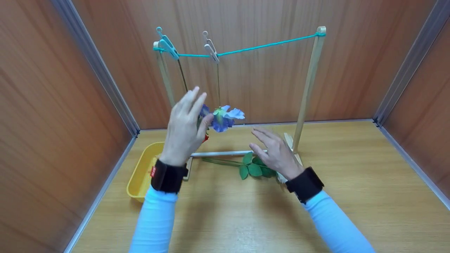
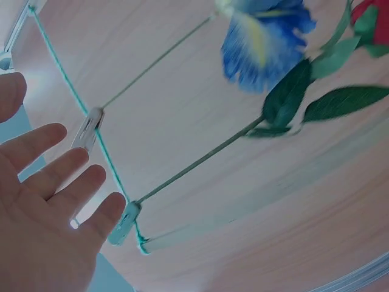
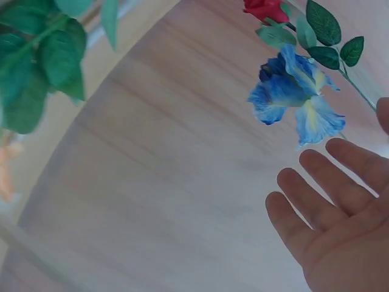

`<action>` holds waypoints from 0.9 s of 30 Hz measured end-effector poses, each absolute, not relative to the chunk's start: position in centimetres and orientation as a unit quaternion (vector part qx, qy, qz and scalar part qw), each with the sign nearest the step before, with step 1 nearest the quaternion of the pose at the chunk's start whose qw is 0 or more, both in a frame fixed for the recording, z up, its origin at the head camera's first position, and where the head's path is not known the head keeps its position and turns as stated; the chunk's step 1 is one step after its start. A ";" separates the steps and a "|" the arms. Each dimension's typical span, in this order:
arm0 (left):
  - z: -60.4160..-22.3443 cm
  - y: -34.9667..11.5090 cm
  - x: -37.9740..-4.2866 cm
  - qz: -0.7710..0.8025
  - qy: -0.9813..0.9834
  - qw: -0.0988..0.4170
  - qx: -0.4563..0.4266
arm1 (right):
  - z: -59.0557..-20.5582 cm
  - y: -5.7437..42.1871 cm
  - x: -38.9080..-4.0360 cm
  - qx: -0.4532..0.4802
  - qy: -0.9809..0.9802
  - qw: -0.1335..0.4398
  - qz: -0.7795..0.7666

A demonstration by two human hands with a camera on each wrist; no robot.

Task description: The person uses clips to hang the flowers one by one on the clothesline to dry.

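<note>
My left hand [image 1: 184, 126] is raised with its fingers extended, in front of the hanging flowers and holding nothing. The left wrist view shows its spread fingers near the grey clothespin [image 2: 89, 129] and the teal clothespin [image 2: 126, 222]. From the grey one, a blue flower [image 1: 223, 119] hangs upside down by its stem. The teal one grips the stem of a red rose [image 3: 266, 9], mostly hidden behind my left hand in the head view. My right hand [image 1: 276, 153] hovers with loosely extended fingers over a leafy green stem [image 1: 255, 170] lying on the table, its flower end hidden.
A teal cord [image 1: 267, 45] runs between two wooden posts, the right post [image 1: 309, 91] standing behind my right hand. At left sits a yellow basket [image 1: 133, 182], partly covered by my left arm. A white bar [image 1: 225, 153] crosses low between the posts. Wood-grain panels enclose the table.
</note>
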State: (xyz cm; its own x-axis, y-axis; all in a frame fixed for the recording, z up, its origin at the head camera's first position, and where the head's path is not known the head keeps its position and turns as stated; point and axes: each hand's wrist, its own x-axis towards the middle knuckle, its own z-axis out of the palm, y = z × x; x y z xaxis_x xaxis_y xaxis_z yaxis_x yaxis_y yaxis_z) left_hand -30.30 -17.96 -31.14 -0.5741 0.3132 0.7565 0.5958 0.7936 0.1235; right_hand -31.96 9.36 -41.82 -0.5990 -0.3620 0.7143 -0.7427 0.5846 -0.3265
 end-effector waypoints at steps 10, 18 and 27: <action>-38.1 -16.6 -28.8 -0.192 -0.867 0.379 -0.262 | -45.0 10.9 -30.1 0.289 -0.861 0.283 0.309; -41.8 -16.1 -28.0 -0.174 -0.899 0.331 -0.229 | -47.1 10.9 -29.2 0.267 -0.876 0.282 0.287; -45.6 -15.6 -27.2 -0.176 -0.935 0.252 -0.178 | -49.0 10.5 -28.8 0.243 -0.898 0.241 0.277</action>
